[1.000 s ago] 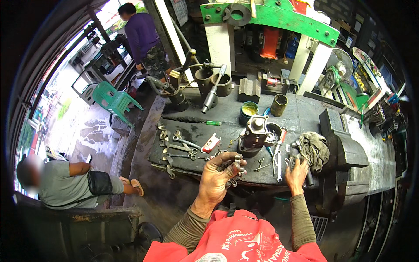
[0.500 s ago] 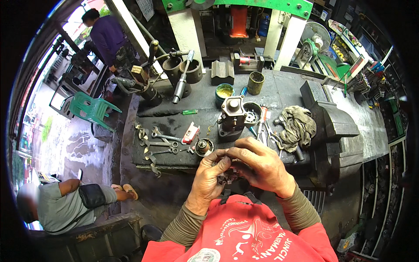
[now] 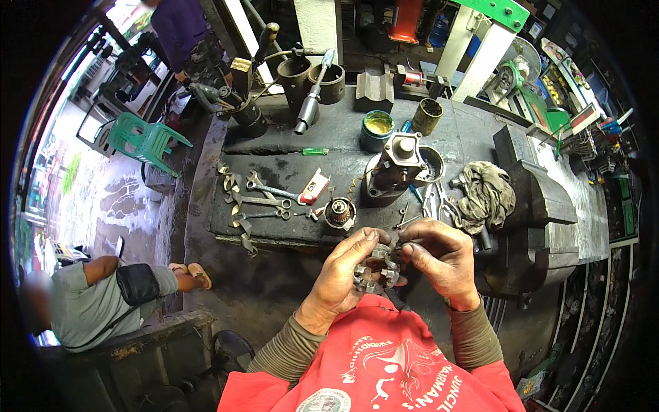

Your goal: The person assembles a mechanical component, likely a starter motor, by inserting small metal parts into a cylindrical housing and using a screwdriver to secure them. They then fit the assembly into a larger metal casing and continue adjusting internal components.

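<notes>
In front of my chest, just off the bench's near edge, my left hand (image 3: 338,276) is closed round one side of a ring-shaped metal brush holder (image 3: 390,275) with several small boxes standing on it. My right hand (image 3: 443,259) is at the ring's other side, thumb and forefinger pinched together near its edge. Whatever those fingertips hold is too small and dark to make out. Beyond my hands a copper-wound armature (image 3: 340,213) stands on end. Behind it to the right is a dark motor housing with a pale metal end (image 3: 406,147).
Wrenches (image 3: 266,202) and a red-and-white box (image 3: 315,187) lie on the bench (image 3: 274,165) at left. At right are pliers (image 3: 447,206), a crumpled rag (image 3: 486,196) and a large vise (image 3: 535,199). A grease tub (image 3: 377,130) stands behind. A person (image 3: 96,295) sits at lower left; another (image 3: 182,34) stands farther back.
My hands have drawn apart and turned, so the brush holder's ring now shows between them. The right hand has shifted right and its fingers have curled in. The view has tilted slightly.
</notes>
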